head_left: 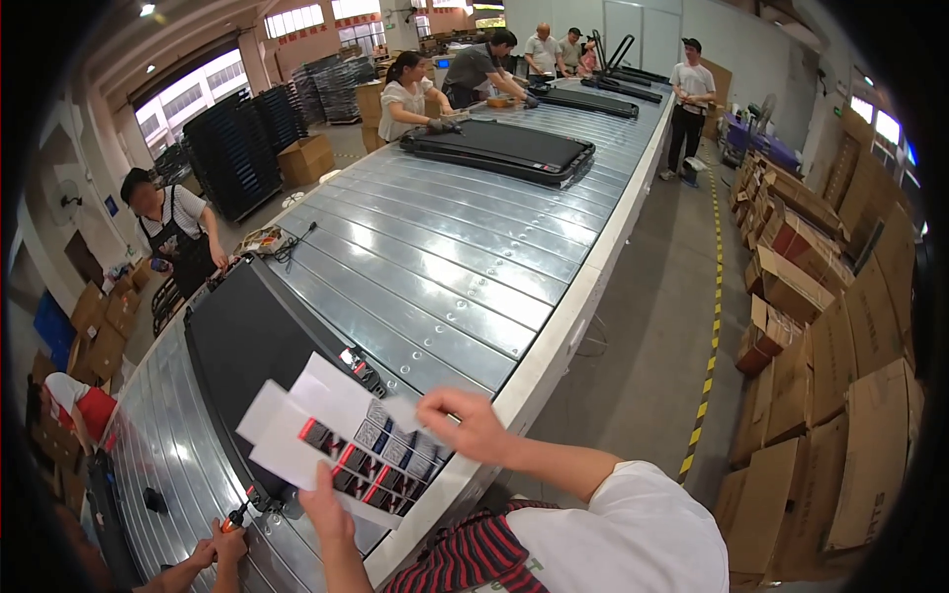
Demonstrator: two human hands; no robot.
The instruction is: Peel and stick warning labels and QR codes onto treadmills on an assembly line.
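Note:
My left hand [328,502] is closed on several sticker sheets [376,460], white with printed red, black and blue labels, fanned out over the table's near edge. Just right of them, my right hand [465,425] is raised in a pinch. At its fingertips is a small pale sticker [402,412], blurred by motion. Beneath and beyond the sheets lies a black treadmill [252,316] with a flat belt, partly hidden by the paper. A co-worker's hands [225,546] hold an orange-handled power screwdriver [233,518] at the treadmill's near end.
The long metal roller table [445,257] stretches away, with another treadmill [499,148] farther along. Several co-workers stand along its far side. A person in white [692,84] stands in the right aisle. Cardboard boxes [820,445] line the right, past a yellow-black floor stripe [709,385].

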